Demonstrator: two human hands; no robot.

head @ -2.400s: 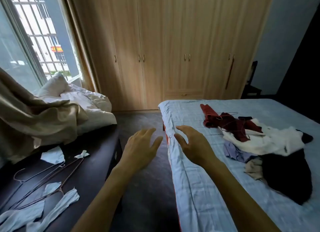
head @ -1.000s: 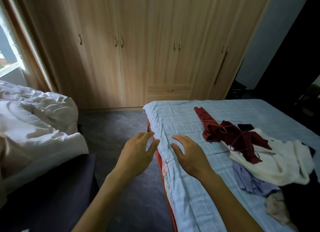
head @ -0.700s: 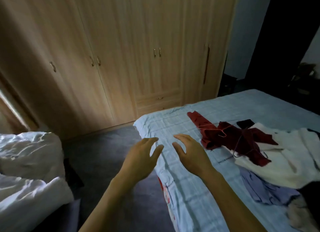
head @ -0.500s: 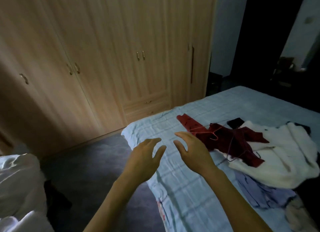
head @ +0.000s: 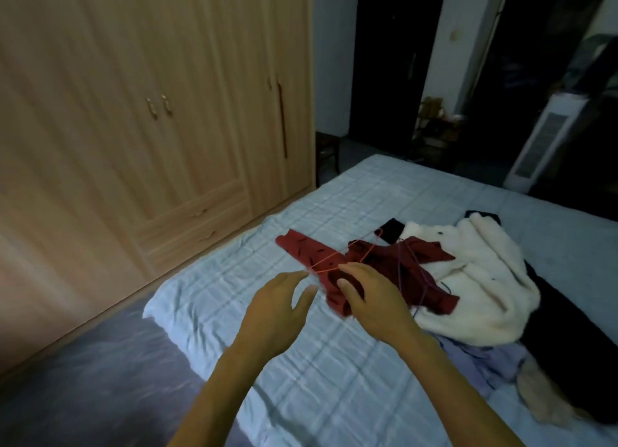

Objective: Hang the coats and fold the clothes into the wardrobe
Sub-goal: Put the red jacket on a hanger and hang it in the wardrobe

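A dark red garment [head: 378, 262] lies spread on the pale blue bed [head: 301, 346], with thin wire hangers [head: 334, 261] on top of it. A white fleecy coat [head: 475, 279] lies to its right, over a lilac garment [head: 481, 359], a beige one [head: 541, 396] and a black one [head: 568, 339]. My left hand [head: 281, 309] hovers open over the sheet just left of the red garment. My right hand [head: 371, 299] hovers open above the red garment's near edge, holding nothing. The wooden wardrobe [head: 150, 119] stands shut at the left.
Dark grey floor [head: 83, 379] runs between the bed and the wardrobe. A white standing appliance [head: 545, 142] is beyond the bed at the far right, next to a dark doorway [head: 384, 58]. A small black item [head: 389, 229] lies behind the red garment.
My view has swung right, away from the window and bedding and towards the clothes pile. Both hands have moved forward to the red garment, staying open.
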